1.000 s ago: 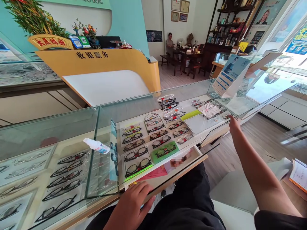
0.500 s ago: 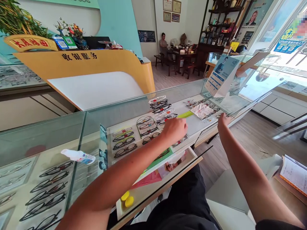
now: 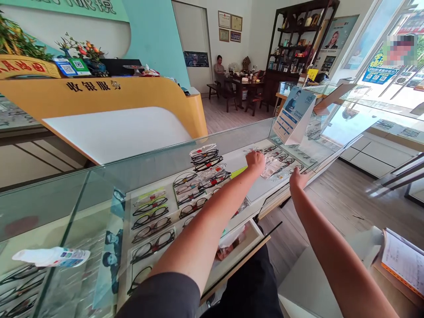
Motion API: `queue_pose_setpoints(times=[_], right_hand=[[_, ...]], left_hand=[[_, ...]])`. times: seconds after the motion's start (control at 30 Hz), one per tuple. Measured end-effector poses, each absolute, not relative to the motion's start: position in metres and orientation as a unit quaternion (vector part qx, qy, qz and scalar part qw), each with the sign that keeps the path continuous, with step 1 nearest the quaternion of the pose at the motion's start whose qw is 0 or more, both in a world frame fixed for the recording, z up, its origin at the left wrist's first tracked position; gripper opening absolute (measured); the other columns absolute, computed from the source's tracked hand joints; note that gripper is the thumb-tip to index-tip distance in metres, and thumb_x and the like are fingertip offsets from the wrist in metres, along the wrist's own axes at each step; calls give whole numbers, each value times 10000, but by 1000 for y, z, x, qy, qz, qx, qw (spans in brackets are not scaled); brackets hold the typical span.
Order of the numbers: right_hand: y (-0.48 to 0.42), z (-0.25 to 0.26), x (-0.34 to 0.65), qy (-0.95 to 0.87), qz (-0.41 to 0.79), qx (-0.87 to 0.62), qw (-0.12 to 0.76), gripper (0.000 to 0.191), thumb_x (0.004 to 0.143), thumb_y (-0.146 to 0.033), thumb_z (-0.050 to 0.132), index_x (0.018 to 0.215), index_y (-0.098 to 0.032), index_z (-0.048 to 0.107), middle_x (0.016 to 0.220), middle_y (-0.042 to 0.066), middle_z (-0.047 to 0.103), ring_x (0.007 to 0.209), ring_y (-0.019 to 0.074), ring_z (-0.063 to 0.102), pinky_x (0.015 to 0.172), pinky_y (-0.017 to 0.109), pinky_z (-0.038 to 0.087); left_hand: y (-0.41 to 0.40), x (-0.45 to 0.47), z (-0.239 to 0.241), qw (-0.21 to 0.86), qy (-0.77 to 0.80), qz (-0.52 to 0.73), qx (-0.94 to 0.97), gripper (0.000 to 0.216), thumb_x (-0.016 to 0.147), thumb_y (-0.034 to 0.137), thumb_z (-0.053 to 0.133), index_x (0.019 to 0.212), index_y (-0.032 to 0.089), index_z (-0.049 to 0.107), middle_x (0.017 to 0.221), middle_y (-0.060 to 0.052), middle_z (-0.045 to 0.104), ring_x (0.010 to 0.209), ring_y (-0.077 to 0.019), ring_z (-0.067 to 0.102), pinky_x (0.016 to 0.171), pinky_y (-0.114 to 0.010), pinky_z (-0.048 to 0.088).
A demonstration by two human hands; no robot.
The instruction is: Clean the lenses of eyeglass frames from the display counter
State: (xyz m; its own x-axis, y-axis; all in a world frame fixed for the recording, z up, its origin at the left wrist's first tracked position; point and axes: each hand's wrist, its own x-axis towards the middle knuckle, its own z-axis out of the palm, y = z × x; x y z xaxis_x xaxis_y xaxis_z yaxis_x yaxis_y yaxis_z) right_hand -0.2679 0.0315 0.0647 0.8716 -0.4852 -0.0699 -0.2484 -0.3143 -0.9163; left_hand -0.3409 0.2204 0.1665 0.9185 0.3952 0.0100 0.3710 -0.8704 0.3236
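Note:
My left hand [image 3: 255, 161] is closed beside a whitish printed cloth [image 3: 272, 168] on the glass display counter. Its fingertips are hidden, so what it grips cannot be made out. My right hand [image 3: 298, 179] is curled at the counter's near side, right of the cloth, by the end of the rows of eyeglasses [image 3: 285, 155]; its grip is hidden too. The cloth lies over part of these glasses, between my two hands. Left of my left forearm sit a stack of bagged eyeglasses [image 3: 204, 160] and more frames in rows [image 3: 150, 221].
A white spray bottle [image 3: 51, 256] lies on the counter glass at left. Below my left arm, a drawer [image 3: 256, 232] stands open. A blue-and-white sign [image 3: 293, 117] stands farther along the counter. A notebook [image 3: 404, 258] lies at right. A person [image 3: 219, 70] sits at the back.
My left hand has moved forward and right, from above the bagged eyeglasses to beside the cloth. My right hand stays near the counter's near side. The view has turned slightly right.

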Motion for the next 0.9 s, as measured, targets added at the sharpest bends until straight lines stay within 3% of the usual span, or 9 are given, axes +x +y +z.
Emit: queue_pose_setpoints(times=[0.13, 0.27, 0.4, 0.53, 0.67, 0.8, 0.9], right_hand=[[32, 67, -271, 228, -90, -814, 526, 440, 953, -469, 567, 1274, -170, 535, 1296, 259, 712, 1315, 426, 679, 1141, 568, 537], [32, 70, -273, 222, -74, -825, 514, 463, 976, -479, 525, 1309, -157, 528, 1345, 270, 702, 1295, 422, 688, 1131, 561, 538], [33, 74, -276, 220, -70, -831, 506, 483, 987, -466, 508, 1339, -137, 526, 1386, 282, 690, 1329, 427, 673, 1161, 555, 519], [33, 78, -278, 221, -71, -833, 502, 506, 988, -467, 520, 1358, -121, 525, 1352, 296, 699, 1348, 434, 668, 1145, 554, 535], [33, 78, -277, 217, -74, -838, 496, 492, 992, -459, 523, 1355, -127, 533, 1314, 290, 706, 1346, 423, 669, 1114, 538, 557], [31, 76, -277, 195, -74, -844, 493, 521, 985, -493, 551, 1363, -135, 530, 1259, 262, 725, 1290, 403, 690, 1055, 489, 588], [31, 77, -278, 189, -65, -851, 486, 516, 974, -515, 584, 1334, -148, 548, 1245, 255, 731, 1235, 403, 716, 1022, 479, 603]], left_hand=[[220, -323, 158, 158, 217, 1, 963, 542, 971, 210, 738, 1484, 73, 631, 1437, -291, 690, 1373, -364, 652, 1086, -419, 512], [226, -316, 153, 167, 205, 1, 964, 457, 985, 247, 723, 1417, 108, 670, 1500, -243, 663, 1421, -327, 616, 1125, -381, 502], [228, -314, 150, 188, 210, -5, 960, 448, 1000, 218, 692, 1429, 100, 644, 1389, -233, 731, 1299, -299, 699, 1032, -353, 551], [225, -316, 151, 203, 217, -13, 955, 354, 971, 185, 699, 1315, 101, 705, 1337, -242, 749, 1293, -326, 703, 1039, -389, 558], [218, -324, 155, 216, 203, 17, 955, 436, 990, 172, 663, 1422, 112, 639, 1523, -255, 644, 1467, -323, 590, 1171, -402, 488], [212, -331, 161, 246, 202, 24, 948, 482, 1038, 136, 573, 1517, 92, 534, 1449, -269, 689, 1369, -300, 675, 1115, -390, 519], [213, -332, 169, 270, 220, 8, 937, 467, 988, 116, 660, 1449, 69, 596, 1423, -298, 699, 1351, -333, 692, 1074, -395, 539]])
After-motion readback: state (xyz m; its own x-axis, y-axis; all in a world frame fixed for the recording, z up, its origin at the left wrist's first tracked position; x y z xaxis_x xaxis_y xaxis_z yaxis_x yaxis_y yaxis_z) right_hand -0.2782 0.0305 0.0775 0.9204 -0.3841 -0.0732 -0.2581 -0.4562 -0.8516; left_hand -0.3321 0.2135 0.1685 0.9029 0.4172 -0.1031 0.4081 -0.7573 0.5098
